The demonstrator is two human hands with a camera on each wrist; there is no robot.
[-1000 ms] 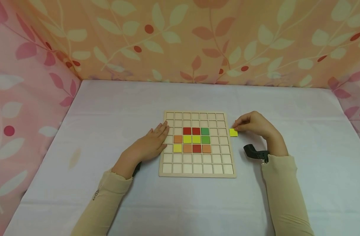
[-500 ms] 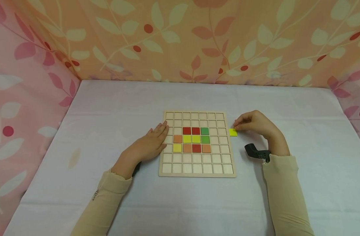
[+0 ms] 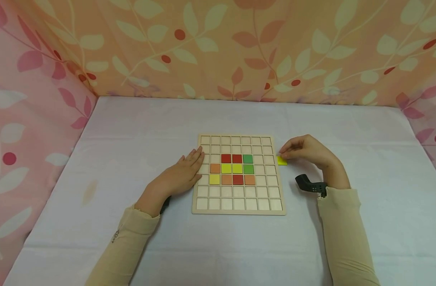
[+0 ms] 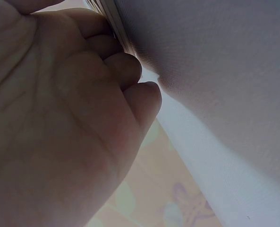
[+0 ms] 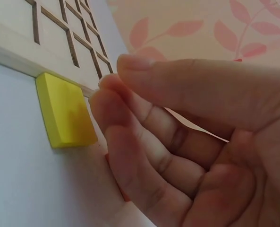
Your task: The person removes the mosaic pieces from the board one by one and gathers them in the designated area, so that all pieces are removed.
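Note:
In the head view my left hand (image 3: 180, 174) rests on the left edge of a wooden grid board (image 3: 239, 211), fingers straight. Red, green, orange and yellow square tiles sit in its middle cells, such as a red tile (image 3: 226, 159) and a green tile (image 3: 248, 169). Right of the board, a loose yellow tile (image 5: 69, 113) lies against its edge. My right hand (image 3: 307, 151) is beside that tile, fingers loosely bent, thumb near the fingertips. Nothing shows between them in the right wrist view. A red-orange edge (image 5: 117, 177) shows behind the fingers; its kind is hidden.
A white cloth (image 3: 132, 131) covers the table. Floral curtains (image 3: 218, 47) stand behind and at both sides. A black wrist device (image 3: 309, 185) sticks out from the right wrist, just above the cloth.
My right hand shifts slightly right, then back left, and now covers more of the loose yellow tile in the head view. The left hand and the board stay in place.

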